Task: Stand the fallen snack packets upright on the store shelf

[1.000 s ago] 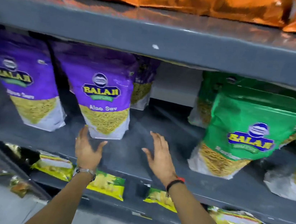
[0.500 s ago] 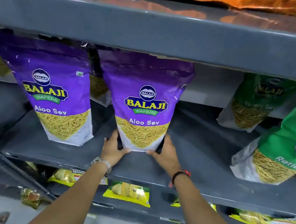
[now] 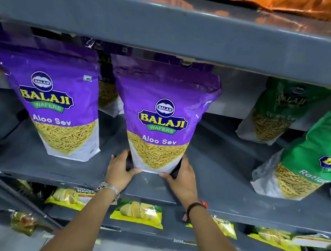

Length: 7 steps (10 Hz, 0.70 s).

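We see a grey metal shelf (image 3: 227, 175) carrying the packets, with another grey shelf board (image 3: 173, 25) above it and orange bags (image 3: 302, 4) on top of that. Near the shelf's front edge, about midway along it, stands the purple Aloo Sev packet (image 3: 161, 120), upright with its label facing us. A second purple packet (image 3: 58, 100) stands toward the left end of the shelf, just beside the first but apart from it, and more purple packets sit behind them toward the back. Toward the right end a green Ratlami Sev packet (image 3: 314, 157) leans, with another green packet (image 3: 275, 112) behind it near the back edge. On the shelf below lie yellow packets (image 3: 138, 213) flat along the front edge.

Our left hand (image 3: 119, 171) clasps the lower left corner of the middle purple packet, thumb across the bottom front; our right hand (image 3: 184, 180) grips the lower right corner likewise. The fingers wrap behind the packet's base. A metal watch (image 3: 109, 189) is on the left wrist, a dark band (image 3: 196, 206) on the right.
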Tool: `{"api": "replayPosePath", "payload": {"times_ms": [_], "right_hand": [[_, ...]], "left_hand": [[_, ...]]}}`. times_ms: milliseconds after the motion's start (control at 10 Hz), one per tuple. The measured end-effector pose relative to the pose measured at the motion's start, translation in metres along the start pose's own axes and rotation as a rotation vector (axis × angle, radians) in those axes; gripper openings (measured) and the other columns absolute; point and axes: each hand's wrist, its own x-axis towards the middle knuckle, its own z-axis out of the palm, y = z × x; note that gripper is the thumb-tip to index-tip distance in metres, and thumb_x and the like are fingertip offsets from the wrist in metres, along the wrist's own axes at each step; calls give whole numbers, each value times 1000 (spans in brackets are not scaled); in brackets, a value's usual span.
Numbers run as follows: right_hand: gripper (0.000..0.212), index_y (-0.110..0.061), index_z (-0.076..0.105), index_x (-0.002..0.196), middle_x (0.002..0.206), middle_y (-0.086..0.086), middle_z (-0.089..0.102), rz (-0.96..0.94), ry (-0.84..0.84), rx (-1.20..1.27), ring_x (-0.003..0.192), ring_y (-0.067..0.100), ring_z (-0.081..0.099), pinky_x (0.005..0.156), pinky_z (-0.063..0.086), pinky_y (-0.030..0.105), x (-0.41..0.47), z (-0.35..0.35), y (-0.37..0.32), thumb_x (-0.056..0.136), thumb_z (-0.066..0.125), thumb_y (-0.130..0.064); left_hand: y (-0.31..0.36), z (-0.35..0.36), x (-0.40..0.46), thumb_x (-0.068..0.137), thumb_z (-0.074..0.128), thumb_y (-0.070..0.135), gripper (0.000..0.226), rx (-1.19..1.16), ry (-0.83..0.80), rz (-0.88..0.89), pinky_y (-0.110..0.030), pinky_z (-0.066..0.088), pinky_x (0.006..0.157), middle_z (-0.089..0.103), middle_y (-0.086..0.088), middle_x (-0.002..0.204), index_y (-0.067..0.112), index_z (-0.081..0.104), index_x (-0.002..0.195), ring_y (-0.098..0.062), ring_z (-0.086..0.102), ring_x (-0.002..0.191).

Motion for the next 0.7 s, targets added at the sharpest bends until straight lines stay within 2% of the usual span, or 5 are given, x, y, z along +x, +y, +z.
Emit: {"api": "replayPosePath", "payload": {"times_ms": [400, 600, 700], "right_hand": [[73, -20, 38, 123, 125, 7, 56, 75, -2, -2, 117, 25, 46, 85, 37, 27, -3, -1, 3, 63, 79, -30], [74, -19, 38, 123, 126, 7, 55, 99, -23, -3, 120, 25, 45, 88, 39, 29, -4, -4, -1, 62, 80, -30], [81, -20, 36, 125, 128, 2, 51, 82, -20, 107, 123, 23, 43, 94, 38, 30, -5, -8, -3, 59, 83, -27]], "left_hand": [[5, -4, -4, 70, 72, 13, 55, -40, -15, 3, -58, 29, 106, 60, -16, 122, 8, 47, 119, -38, 45, 115], [10, -8, -7, 70, 72, 14, 57, -32, -39, 11, -59, 27, 107, 59, -17, 123, 8, 46, 120, -37, 44, 117], [7, -4, -8, 69, 74, 20, 72, 52, -14, 47, -55, 15, 114, 46, -19, 137, 5, 36, 129, -36, 31, 132]]}}
